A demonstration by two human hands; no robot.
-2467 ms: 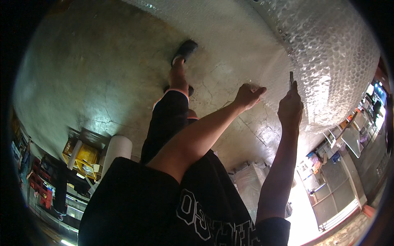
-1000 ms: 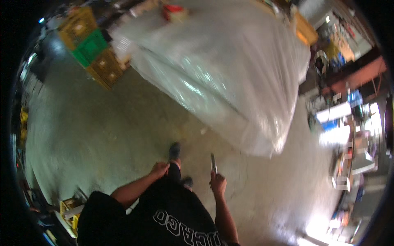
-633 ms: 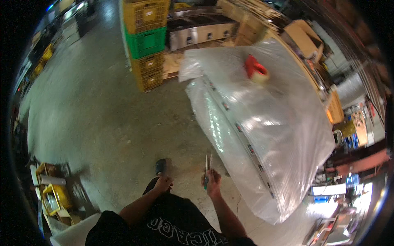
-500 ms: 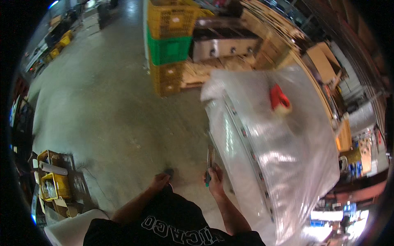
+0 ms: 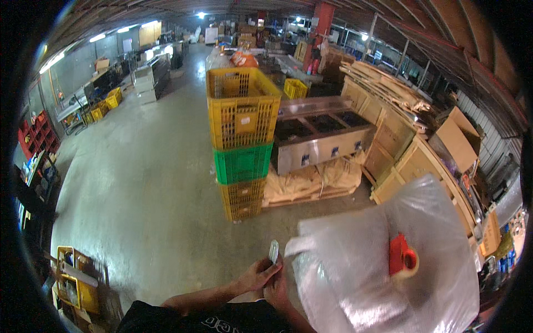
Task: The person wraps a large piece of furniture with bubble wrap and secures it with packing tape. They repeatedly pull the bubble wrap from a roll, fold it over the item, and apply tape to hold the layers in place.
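Close together in front of my body, my left hand (image 5: 256,275) and my right hand (image 5: 276,287) meet at a slim utility knife (image 5: 273,251). Its silvery upper part points up above my fingers; the lower part is hidden by them. Fingers of both hands are closed around it, the left ones overlapping the right. Just right of my hands stands a bulky thing wrapped in clear bubble wrap (image 5: 344,244). On top of that wrap rests a red tape dispenser (image 5: 397,254) with a roll of tape.
Stacked yellow and green crates (image 5: 244,164) stand ahead, beside a steel cooking range (image 5: 325,145) on a wrapped pallet. Wooden crates (image 5: 402,147) line the right side. Low at left are a yellow crate (image 5: 89,294) and a white roll (image 5: 79,274). Concrete floor (image 5: 144,183) stretches ahead.
My view has tilted up toward the far room. The hands, apart before, have come together at the knife, which was in my right hand alone.
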